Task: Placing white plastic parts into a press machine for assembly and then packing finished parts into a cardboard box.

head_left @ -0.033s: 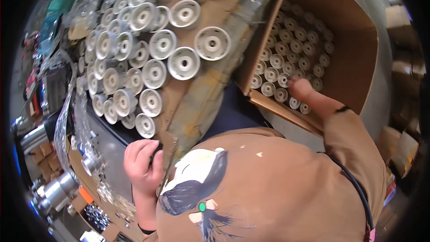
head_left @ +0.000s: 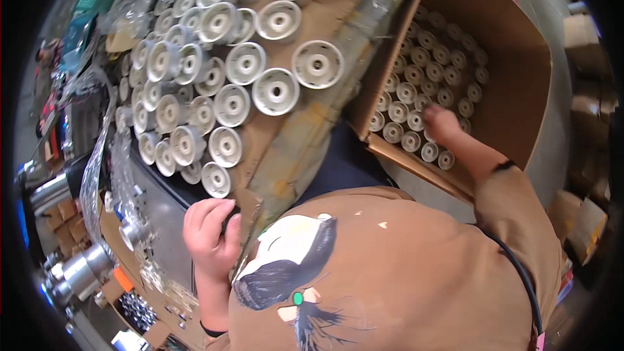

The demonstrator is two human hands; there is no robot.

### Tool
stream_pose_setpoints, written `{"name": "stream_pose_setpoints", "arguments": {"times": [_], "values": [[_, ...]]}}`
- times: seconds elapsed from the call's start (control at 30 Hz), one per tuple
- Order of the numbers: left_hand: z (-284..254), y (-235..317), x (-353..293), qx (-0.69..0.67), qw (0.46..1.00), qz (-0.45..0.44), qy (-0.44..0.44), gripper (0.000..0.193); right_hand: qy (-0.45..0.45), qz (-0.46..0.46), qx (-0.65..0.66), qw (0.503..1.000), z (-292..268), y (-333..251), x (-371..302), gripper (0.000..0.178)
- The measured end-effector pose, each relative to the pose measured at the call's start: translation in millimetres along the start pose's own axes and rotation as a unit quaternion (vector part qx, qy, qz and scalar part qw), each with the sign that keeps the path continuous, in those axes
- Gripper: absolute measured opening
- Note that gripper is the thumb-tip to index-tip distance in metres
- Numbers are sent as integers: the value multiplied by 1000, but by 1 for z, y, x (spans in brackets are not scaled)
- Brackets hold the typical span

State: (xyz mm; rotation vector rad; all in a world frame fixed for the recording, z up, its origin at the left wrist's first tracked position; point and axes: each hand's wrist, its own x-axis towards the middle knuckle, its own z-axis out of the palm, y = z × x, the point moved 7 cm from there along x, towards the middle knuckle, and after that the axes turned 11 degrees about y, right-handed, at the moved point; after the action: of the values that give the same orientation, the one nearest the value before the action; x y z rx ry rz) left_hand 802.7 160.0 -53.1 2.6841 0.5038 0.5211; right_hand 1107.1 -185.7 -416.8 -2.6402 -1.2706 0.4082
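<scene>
Inside an open cardboard box [head_left: 513,58], my right hand [head_left: 443,123] reaches down to rows of small white round flanged parts [head_left: 414,73]. Its fingers are drawn together over them. Whatever is between the fingertips is hidden. At the near edge of the cardboard-covered table, my left hand [head_left: 211,234] is loosely curled with the thumb apart from the fingers. I see nothing held in it. Ahead of it lie many larger-looking white flanged wheels [head_left: 275,91] with centre holes, some standing on others. The nearest wheel [head_left: 216,179] is just beyond my left fingertips.
A worn, taped strip [head_left: 286,156] runs along the table edge beside the box. Clear plastic wrap [head_left: 97,156] hangs at the left. Metal cylinders [head_left: 84,273] and a box of small metal parts [head_left: 136,312] sit lower left. Stacked cartons [head_left: 582,39] stand at the right.
The view has shifted slightly, so the wheels and table appear a little further right. My right hand stays at nearly the same spot in the box; my left hand keeps its pose.
</scene>
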Motion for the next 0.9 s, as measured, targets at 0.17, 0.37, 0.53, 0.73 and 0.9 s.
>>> {"name": "stream_pose_setpoints", "arguments": {"times": [0.17,0.37,0.53,0.73,0.9], "values": [[8,-7,12,48,998,-37,30,20,400,-129,278,864,-213,-112,71,29],[42,3,58,105,994,26,-8,29,308,-435,204,821,-294,-254,147,44],[78,13,106,76,995,67,11,35,48,-411,105,904,-275,-284,188,58],[112,-29,142,133,987,-80,-26,22,110,-525,65,842,-263,-298,185,46],[116,-31,145,95,993,-65,-13,15,96,-530,12,843,-260,-311,175,43]]}}
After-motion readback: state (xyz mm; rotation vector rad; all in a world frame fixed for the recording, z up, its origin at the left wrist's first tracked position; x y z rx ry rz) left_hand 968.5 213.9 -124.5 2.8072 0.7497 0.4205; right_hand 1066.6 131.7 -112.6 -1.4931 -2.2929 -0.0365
